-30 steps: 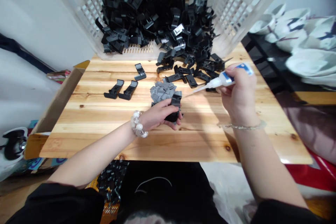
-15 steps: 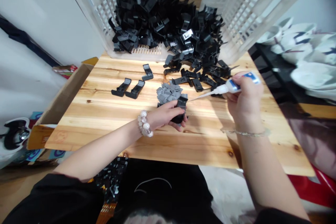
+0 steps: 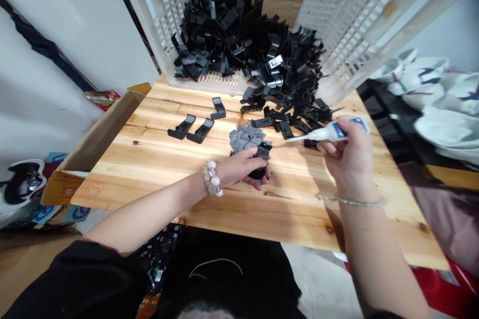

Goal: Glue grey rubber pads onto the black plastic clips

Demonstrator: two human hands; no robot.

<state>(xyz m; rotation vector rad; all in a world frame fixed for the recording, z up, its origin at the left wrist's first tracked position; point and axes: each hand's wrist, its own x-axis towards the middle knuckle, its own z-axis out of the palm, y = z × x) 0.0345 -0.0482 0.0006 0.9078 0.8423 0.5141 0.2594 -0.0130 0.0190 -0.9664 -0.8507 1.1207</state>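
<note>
My left hand (image 3: 245,168) is closed around a black plastic clip (image 3: 264,152), held just above the wooden table. Beside it lies a heap of small grey flat pieces (image 3: 245,138), partly covered by that hand. In my right hand (image 3: 350,154) is a white glue bottle (image 3: 331,132) with a blue label, gripped between thumb and fingers. Its long thin nozzle points left, with the tip a short way right of the held clip. Three black clips (image 3: 201,130) with grey faces lie apart on the table to the left.
A white perforated plastic crate (image 3: 168,50) at the back holds a large pile of black clips (image 3: 239,35), which spills onto the wooden table (image 3: 157,169). An open cardboard box (image 3: 101,134) is at the left. White bowl-shaped things (image 3: 441,94) are stacked at the right.
The camera view has shifted slightly. The glue bottle's nozzle tip has drawn back a little to the right from the clip. Both hands keep their hold.
</note>
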